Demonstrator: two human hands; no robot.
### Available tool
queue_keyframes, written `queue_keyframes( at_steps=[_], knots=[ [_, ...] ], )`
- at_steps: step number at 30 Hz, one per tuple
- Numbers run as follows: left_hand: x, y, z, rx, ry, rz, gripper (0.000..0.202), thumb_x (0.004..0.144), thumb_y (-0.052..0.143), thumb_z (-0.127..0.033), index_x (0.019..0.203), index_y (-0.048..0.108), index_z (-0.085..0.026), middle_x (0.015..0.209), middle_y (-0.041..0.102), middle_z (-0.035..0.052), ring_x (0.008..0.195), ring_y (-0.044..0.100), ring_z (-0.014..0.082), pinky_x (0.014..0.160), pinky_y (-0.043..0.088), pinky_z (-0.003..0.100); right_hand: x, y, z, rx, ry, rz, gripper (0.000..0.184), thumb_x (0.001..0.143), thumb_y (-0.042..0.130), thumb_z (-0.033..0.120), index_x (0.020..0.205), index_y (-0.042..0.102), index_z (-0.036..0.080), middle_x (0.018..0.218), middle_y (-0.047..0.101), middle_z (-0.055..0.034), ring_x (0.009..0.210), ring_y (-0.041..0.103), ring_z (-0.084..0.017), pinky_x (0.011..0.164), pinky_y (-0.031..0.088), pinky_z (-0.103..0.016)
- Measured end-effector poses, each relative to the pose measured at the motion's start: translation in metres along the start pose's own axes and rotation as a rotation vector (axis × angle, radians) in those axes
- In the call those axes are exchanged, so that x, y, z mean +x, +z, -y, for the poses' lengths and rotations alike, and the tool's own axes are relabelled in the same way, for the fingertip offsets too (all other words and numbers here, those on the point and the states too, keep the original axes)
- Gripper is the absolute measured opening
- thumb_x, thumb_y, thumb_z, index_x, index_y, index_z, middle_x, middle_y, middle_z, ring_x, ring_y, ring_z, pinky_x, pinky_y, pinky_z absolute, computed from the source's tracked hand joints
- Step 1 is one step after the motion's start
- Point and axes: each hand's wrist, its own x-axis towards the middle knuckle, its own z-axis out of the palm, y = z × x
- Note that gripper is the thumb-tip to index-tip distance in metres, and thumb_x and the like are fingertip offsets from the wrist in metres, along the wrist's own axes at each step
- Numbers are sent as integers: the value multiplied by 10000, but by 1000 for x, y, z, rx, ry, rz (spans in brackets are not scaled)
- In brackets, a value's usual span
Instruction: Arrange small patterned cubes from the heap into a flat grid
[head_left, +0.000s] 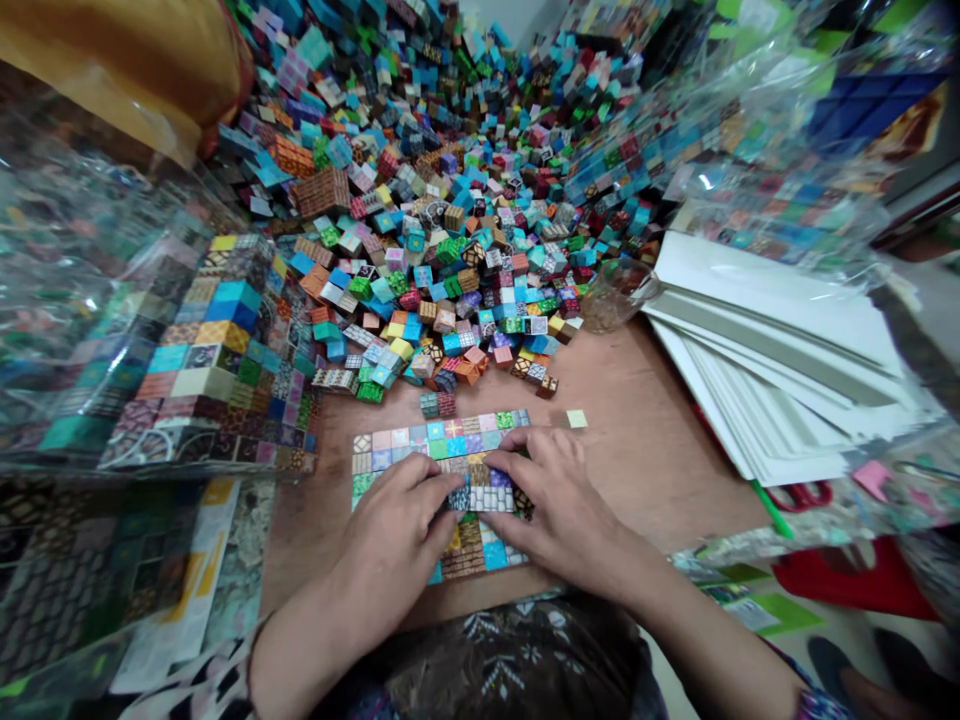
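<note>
On a brown board (615,460) in front of me lies a flat, roughly rectangular layer of small patterned cubes (381,458). Over its middle, a short piece of grey stone-patterned cubes (491,498) sits between my two hands. My left hand (394,530) is closed, thumb and fingertips pressed to the piece's left end. From the other side, my right hand (559,500) grips its right end between thumb and fingers. Both hands hide parts of the layer underneath, and whether the piece rests on it I cannot tell.
Behind the layer rises a large heap of loose patterned cubes (442,260). Plastic-wrapped cube stacks (217,340) stand on the left. White card sheets (780,350) lie on the right, near red-handled scissors (802,497) and a clear round container (616,295). One pale cube (576,419) sits apart.
</note>
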Motion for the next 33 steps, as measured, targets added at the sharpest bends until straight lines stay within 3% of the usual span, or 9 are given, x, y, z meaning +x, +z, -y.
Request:
queue_keyframes(
  at_steps=[14,24,28,33],
  knots=[
    [0,2,1,62,75,-70,232,776,679,-66,1001,704,-121,846,658,49,767,661,188,673,578,317,-1,3,-2,-54,-22,-22,357,816,691,298,1151,620,195,1123,538,-99,1045,457,-294,925,333,-478],
    [-1,0,2,46,58,-35,234,816,649,-116,1042,703,-132,883,666,57,809,658,187,711,576,316,-5,-2,-3,-56,-16,-16,453,848,681,388,1246,574,201,1151,530,-103,1059,470,-297,910,367,-477],
    [-1,0,2,60,61,-29,247,840,628,-142,1075,701,-133,893,664,64,823,656,193,723,576,326,-8,-15,-16,-3,4,-133,377,920,595,378,1250,562,198,1120,540,-103,1061,496,-277,895,404,-451],
    [-3,-1,4,38,41,-11,259,858,618,-187,1099,696,-132,875,652,56,808,645,181,714,572,315,-11,-30,-51,-17,110,-237,327,960,495,324,1252,565,193,1037,537,-100,990,527,-262,838,451,-436]
  ],
)
